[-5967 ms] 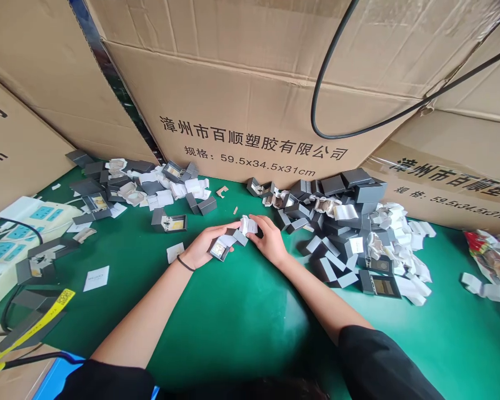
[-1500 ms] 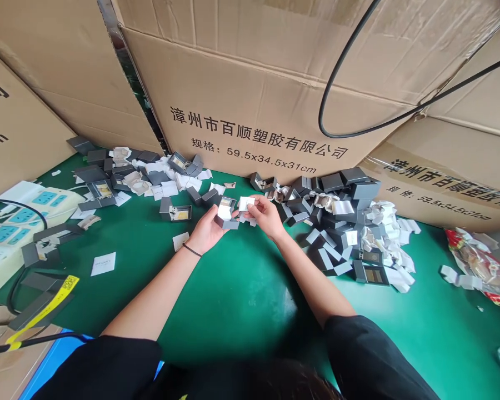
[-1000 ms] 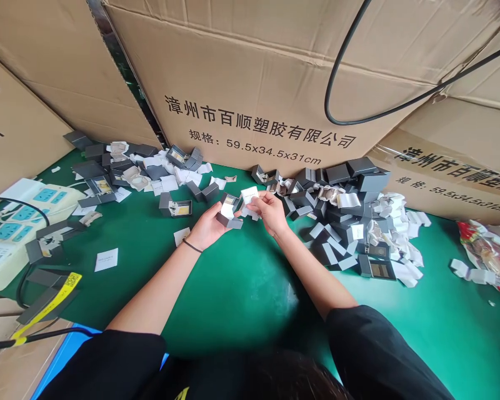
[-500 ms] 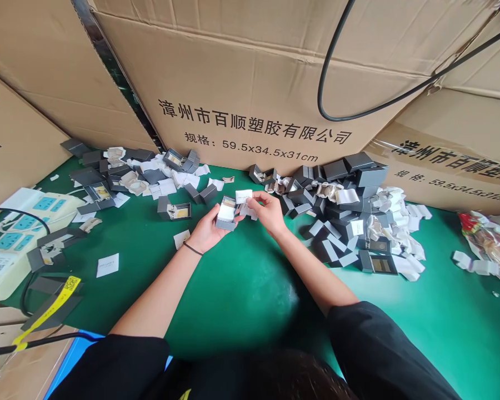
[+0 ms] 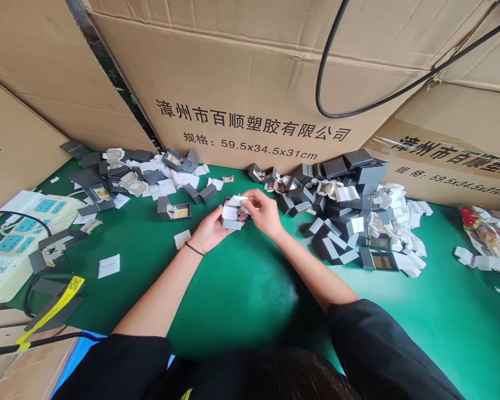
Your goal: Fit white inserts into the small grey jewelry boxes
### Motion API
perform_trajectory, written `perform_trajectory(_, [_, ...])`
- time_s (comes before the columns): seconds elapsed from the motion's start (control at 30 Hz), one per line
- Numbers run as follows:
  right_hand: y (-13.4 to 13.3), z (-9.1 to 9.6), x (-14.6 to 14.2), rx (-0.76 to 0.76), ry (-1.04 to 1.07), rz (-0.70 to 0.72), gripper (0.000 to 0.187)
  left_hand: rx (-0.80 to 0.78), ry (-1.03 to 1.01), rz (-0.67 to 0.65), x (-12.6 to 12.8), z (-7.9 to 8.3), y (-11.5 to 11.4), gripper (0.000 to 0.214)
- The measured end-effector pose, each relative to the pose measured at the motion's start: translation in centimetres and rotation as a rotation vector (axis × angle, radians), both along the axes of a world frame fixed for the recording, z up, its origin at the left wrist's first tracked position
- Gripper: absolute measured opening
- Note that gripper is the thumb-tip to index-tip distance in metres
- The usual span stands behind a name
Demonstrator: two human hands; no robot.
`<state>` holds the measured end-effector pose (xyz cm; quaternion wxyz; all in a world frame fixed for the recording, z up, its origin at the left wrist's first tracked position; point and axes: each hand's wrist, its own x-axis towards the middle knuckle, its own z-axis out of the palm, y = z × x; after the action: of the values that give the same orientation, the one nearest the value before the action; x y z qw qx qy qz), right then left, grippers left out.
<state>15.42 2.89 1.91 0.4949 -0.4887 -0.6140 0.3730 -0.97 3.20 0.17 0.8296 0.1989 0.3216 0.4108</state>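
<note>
My left hand [image 5: 210, 230] cups a small open grey box [image 5: 230, 214] above the green table [image 5: 233, 289]. My right hand [image 5: 265, 212] pinches a small white card [image 5: 236, 200] and holds it over the box's opening. Both hands meet just in front of the big cardboard carton [image 5: 254, 100]. A black band circles my left wrist.
A heap of grey boxes and white paper [image 5: 350, 216] lies to the right, a smaller scatter [image 5: 125, 180] to the left. One open box [image 5: 173, 209] sits near my left hand. A power strip [image 5: 20, 228] and yellow tag [image 5: 52, 308] lie far left. A crinkled wrapper [image 5: 489, 247] lies far right.
The right hand has brought the white card down from above the box onto its opening. The left hand still holds the box, tilted a little more upright.
</note>
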Motion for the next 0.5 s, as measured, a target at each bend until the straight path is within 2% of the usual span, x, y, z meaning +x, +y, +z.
perform_trajectory(0.23, [-0.2, 0.2, -0.3, 0.096, -0.293, -0.047, 0.018, 0.005, 0.016, -0.012, -0.1, -0.1, 0.0, 0.036])
perform_trajectory(0.5, [-0.2, -0.9, -0.5, 0.194, -0.397, -0.086, 0.015, 0.007, -0.016, -0.03, 0.1, -0.8, 0.1, 0.032])
